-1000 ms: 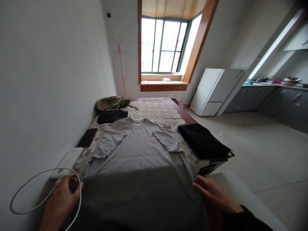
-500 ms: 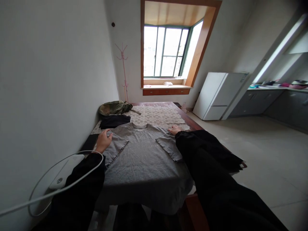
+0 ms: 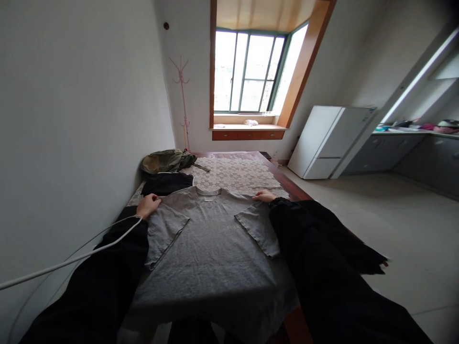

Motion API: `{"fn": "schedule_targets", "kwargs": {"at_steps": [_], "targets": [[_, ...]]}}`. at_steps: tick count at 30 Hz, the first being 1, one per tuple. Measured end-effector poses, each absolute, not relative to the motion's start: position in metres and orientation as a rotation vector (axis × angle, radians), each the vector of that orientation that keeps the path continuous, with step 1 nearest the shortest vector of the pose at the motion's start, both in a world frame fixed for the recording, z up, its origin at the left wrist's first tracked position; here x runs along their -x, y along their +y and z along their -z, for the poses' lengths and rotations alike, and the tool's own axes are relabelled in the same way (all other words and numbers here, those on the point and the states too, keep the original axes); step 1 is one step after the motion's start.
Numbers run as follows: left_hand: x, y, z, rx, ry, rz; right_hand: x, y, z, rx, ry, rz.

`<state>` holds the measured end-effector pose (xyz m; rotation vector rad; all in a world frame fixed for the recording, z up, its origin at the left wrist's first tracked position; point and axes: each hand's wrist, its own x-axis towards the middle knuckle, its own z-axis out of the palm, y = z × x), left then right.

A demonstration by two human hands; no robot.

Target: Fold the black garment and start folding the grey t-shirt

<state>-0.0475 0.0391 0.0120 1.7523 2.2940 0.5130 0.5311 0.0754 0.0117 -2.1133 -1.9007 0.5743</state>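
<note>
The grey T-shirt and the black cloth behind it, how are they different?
The grey T-shirt is light grey; the black cloth is dark. The grey T-shirt lies spread flat with its sleeves folded in, while the black cloth is a small bundle. The left hand and right hand rest at the T-shirt's shoulders; neither is on the black cloth. Both lie on the lace-covered table.

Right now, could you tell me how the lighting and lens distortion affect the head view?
Head view: the window is blown out and backlights the room; the grey T-shirt is dim but legible, both hands at its shoulders; the black sleeves lose detail; wide-angle distortion tilts the walls and fridge.
</note>
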Motion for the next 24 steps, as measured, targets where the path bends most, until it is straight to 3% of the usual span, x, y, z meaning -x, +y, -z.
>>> {"fn": "schedule_targets", "kwargs": {"at_steps": [17,24], "targets": [[0.039,0.031,-0.012,-1.862,2.348,-0.410,-0.540,0.073,-0.001,2.189,-1.930,-0.342],[0.022,0.042,-0.015,-2.009,2.184,-0.412,-0.504,0.085,-0.002,2.093,-2.026,-0.231]]}}
